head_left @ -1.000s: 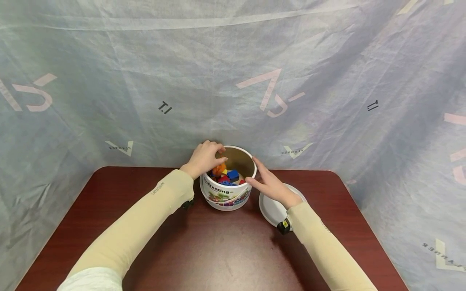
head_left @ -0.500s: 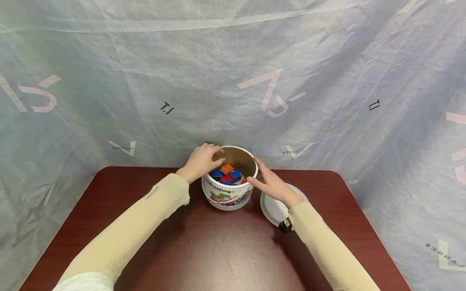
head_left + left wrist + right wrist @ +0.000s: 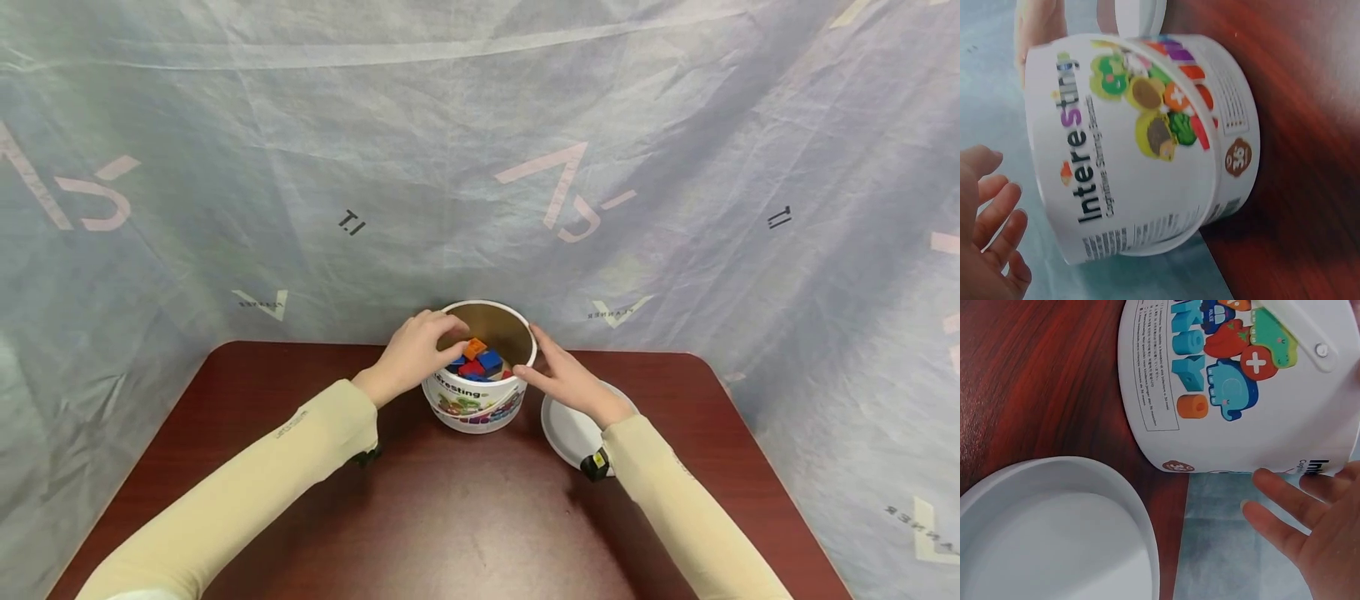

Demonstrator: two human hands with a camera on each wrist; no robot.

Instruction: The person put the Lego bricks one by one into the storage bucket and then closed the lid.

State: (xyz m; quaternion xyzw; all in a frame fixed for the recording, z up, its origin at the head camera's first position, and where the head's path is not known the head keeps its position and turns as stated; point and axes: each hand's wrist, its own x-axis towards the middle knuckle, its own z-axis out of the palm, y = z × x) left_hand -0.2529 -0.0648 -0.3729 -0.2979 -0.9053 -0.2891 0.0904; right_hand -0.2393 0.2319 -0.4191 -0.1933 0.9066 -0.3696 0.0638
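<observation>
A white bucket (image 3: 472, 400) printed with "Interesting" and coloured pictures stands upright near the table's back edge. Inside lie an orange block (image 3: 474, 348), a blue block (image 3: 491, 362) and a red block (image 3: 471, 368), among others partly hidden. Over the bucket's left rim, my left hand (image 3: 418, 350) hovers with loosely bent fingers and nothing in them; the left wrist view shows these fingers (image 3: 997, 206) apart from the bucket wall. My right hand (image 3: 566, 375) rests against the right rim, fingers spread; in the right wrist view its fingers (image 3: 1291, 515) lie beside the bucket.
A round white lid (image 3: 573, 433) lies upside down on the brown table (image 3: 465, 508), right of the bucket and partly under my right forearm. A grey cloth (image 3: 420, 167) hangs behind and at both sides.
An orange piece at my left fingers dropped into the bucket and now lies on the other blocks. My left hand has since drawn slightly back and down. The right hand stays at the rim.
</observation>
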